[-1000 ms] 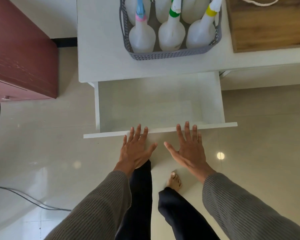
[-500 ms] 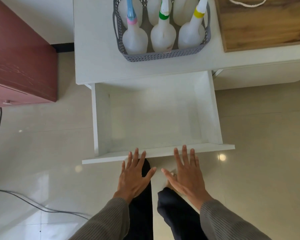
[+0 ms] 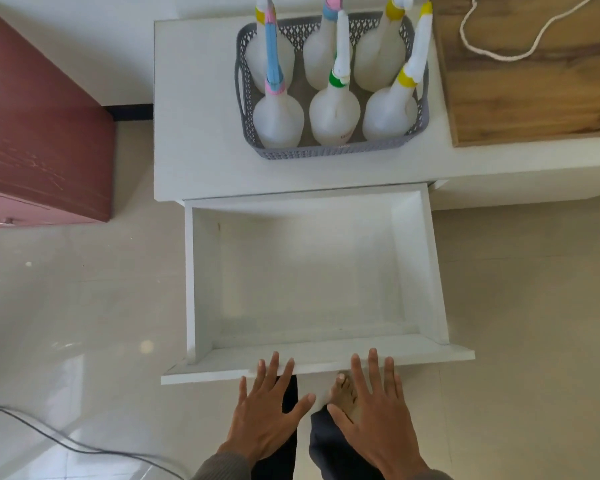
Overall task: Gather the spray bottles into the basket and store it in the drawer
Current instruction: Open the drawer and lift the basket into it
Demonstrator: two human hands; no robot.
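The drawer point(image 3: 309, 282) was pulled well out, presumably to receive the basket point(image 3: 333, 148), which sat beyond it holding six spray bottles point(image 3: 333, 112). The left hand point(image 3: 267, 414) and right hand point(image 3: 378, 414) were spread flat, empty, fingertips at its front.

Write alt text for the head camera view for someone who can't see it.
Seen from above, a white drawer stands pulled wide open with nothing inside, the left hand and right hand spread flat at its front panel. Behind it, on the white tabletop, a grey basket holds six spray bottles upright.
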